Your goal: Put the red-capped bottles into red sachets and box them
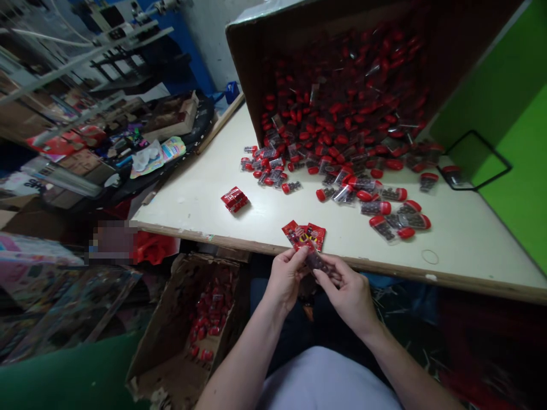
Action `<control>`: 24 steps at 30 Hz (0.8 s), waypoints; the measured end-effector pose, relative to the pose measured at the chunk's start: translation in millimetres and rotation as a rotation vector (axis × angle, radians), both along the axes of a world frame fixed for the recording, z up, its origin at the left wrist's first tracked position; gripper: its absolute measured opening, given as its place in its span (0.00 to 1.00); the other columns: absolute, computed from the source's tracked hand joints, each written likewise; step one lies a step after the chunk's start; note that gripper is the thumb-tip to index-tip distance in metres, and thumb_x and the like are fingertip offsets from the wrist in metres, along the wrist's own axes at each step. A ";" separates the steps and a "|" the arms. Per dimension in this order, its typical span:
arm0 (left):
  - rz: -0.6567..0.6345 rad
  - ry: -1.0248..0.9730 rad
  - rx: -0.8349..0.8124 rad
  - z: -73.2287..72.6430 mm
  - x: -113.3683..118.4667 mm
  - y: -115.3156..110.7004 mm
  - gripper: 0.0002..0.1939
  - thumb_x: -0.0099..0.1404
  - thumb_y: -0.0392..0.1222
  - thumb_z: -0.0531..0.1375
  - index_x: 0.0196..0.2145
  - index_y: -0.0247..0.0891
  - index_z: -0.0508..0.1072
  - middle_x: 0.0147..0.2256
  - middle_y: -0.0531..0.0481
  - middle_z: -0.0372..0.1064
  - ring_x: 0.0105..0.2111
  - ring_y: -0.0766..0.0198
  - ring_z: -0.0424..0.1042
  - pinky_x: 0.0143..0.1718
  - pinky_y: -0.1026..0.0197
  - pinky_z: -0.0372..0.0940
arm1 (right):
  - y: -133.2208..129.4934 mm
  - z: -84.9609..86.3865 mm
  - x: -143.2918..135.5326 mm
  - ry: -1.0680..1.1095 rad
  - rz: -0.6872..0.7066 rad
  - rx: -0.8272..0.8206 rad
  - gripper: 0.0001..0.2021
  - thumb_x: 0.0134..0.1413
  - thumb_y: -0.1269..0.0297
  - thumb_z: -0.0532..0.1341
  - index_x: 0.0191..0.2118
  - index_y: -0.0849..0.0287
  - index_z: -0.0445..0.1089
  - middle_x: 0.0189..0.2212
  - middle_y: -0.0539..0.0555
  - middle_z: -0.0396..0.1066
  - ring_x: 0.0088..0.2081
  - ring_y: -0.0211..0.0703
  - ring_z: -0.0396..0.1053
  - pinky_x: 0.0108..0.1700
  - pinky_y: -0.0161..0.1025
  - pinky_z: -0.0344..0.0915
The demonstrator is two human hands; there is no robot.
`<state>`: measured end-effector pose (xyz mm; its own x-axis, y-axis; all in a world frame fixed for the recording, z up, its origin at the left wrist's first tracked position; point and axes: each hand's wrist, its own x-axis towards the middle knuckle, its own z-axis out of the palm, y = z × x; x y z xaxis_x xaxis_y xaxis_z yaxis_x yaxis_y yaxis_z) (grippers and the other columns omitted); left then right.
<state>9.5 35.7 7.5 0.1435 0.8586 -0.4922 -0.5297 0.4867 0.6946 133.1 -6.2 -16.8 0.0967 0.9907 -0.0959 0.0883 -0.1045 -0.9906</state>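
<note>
Just past the table's front edge, both hands are closed on one small clear tube [315,261] filled with dark pellets. My left hand [285,279] pinches its far, reddish end. The fingers of my right hand [349,289] wrap the near end, hiding part of it. Right beyond the fingers, red printed cards or sachets [317,233] lie on the table edge; the held tube partly covers them. A small stack of similar red pieces [235,199] rests farther left. Several loose red-capped tubes [384,228] lie to the right.
A large carton [243,74] on its side spills many red-capped tubes onto the white table [192,199]. Below, left of my legs, an open carton [149,341] holds red-capped pieces. A green panel [513,131] and black wire frame [491,149] stand right; machinery [119,62] fills the left.
</note>
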 end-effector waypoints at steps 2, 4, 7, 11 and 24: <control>0.001 -0.015 -0.008 0.1 -0.5 0.1 0.16 0.51 0.45 0.67 0.35 0.31 0.77 0.34 0.43 0.74 0.32 0.65 0.70 0.37 0.62 0.63 | -0.2 0.4 -1.5 -0.001 -0.008 0.001 0.15 0.51 0.60 0.63 0.46 0.54 0.70 0.40 0.55 0.75 0.37 0.49 0.75 0.42 0.46 0.74; -0.043 -0.036 0.002 2.0 -1.6 0.3 0.17 0.52 0.46 0.66 0.37 0.31 0.76 0.35 0.43 0.74 0.31 0.65 0.70 0.33 0.63 0.63 | 1.2 1.5 -1.7 0.137 0.020 -0.052 0.15 0.51 0.59 0.63 0.45 0.55 0.69 0.39 0.55 0.75 0.37 0.48 0.75 0.38 0.44 0.75; -0.142 -0.062 0.016 6.0 -4.4 0.2 0.20 0.54 0.49 0.65 0.40 0.31 0.76 0.33 0.43 0.73 0.27 0.67 0.68 0.28 0.65 0.60 | 4.5 6.8 0.1 0.360 0.053 -0.148 0.16 0.50 0.59 0.64 0.44 0.59 0.69 0.36 0.55 0.75 0.34 0.43 0.74 0.32 0.37 0.74; -0.229 -0.094 0.030 8.7 -9.5 0.5 0.21 0.55 0.51 0.63 0.41 0.32 0.76 0.35 0.42 0.74 0.30 0.64 0.70 0.33 0.63 0.61 | 7.0 16.6 2.8 0.572 0.083 -0.290 0.14 0.48 0.59 0.66 0.39 0.61 0.71 0.31 0.53 0.74 0.30 0.38 0.73 0.28 0.29 0.69; -0.101 -0.026 -0.022 -3.8 -3.9 -0.3 0.17 0.51 0.50 0.66 0.31 0.31 0.75 0.27 0.47 0.72 0.25 0.68 0.68 0.29 0.64 0.60 | 8.7 3.9 -6.9 0.482 0.001 -0.190 0.16 0.48 0.58 0.66 0.40 0.58 0.63 0.29 0.50 0.74 0.30 0.38 0.74 0.31 0.33 0.71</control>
<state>5.5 35.4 3.7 0.2414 0.8280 -0.5061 -0.4948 0.5537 0.6698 126.2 2.5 -12.9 -0.0035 0.9514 -0.3079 -0.3735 -0.2869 -0.8821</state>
